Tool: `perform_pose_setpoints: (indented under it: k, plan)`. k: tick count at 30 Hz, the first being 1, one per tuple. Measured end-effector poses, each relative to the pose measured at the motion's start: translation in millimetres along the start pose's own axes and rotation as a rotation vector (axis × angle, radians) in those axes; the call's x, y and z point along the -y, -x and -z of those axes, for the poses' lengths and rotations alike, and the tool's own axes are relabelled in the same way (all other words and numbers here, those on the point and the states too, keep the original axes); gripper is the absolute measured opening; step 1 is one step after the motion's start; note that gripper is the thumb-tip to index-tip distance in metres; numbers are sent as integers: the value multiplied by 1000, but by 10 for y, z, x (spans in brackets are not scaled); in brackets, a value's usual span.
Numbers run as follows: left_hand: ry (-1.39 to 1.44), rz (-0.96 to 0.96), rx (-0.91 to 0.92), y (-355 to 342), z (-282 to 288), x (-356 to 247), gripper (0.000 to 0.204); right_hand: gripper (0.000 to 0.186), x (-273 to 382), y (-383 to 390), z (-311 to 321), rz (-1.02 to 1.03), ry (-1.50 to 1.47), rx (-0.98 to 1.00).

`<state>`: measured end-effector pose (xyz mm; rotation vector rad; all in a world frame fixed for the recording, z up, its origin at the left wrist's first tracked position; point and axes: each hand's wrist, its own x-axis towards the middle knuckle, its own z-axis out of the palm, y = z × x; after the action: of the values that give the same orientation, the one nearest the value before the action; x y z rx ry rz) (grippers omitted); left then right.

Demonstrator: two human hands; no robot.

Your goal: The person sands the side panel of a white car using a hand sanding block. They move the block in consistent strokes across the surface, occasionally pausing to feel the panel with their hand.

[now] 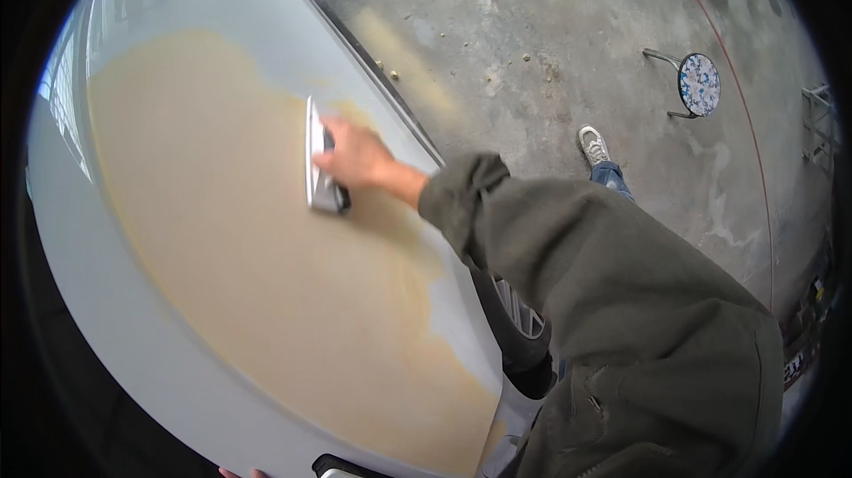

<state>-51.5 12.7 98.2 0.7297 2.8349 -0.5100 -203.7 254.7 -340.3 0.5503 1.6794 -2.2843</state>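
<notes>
Block point(318, 158) under right hand point(355, 157), fingers curled over its back edge, closed grip, flat face pressed on car panel point(133, 336). Block sits at upper right edge of tan filler patch point(248, 256), near panel's edge by the floor point(550, 16).

Left hand point(241, 473): only fingertips show at bottom edge, just beside a dark object point(342, 467); can't tell how far open or whether holding anything.

Progress (judgement): filler covers most of panel, looks matte and even w/ feathered edges into grey. Patch seems largely worked; upper right margin by block looks like current area. Lower edge and far left margin not checkable for finish.

Also in view: wheel point(524, 318) below sleeve, shoe point(593, 145), stool point(697, 85) well apart on floor.
</notes>
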Motion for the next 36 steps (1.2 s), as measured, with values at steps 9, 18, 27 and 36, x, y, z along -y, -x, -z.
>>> perform_pose_setpoints:
  k: [9, 18, 27, 36]
  plan:
    - [32, 34, -4, 64, -36, 13, 68, 73, 41, -115, -76, 182, 83, -122]
    - [-48, 8, 48, 79, 16, -20, 67, 81, -204, 648, -441, 353, 168, -144]
    - [-29, 43, 25, 220, -29, 52, 69, 78, -290, 1071, -479, 304, 125, -52]
    - [36, 53, -6, 132, -97, 96, 69, 75, -573, 435, -326, 341, 122, -167]
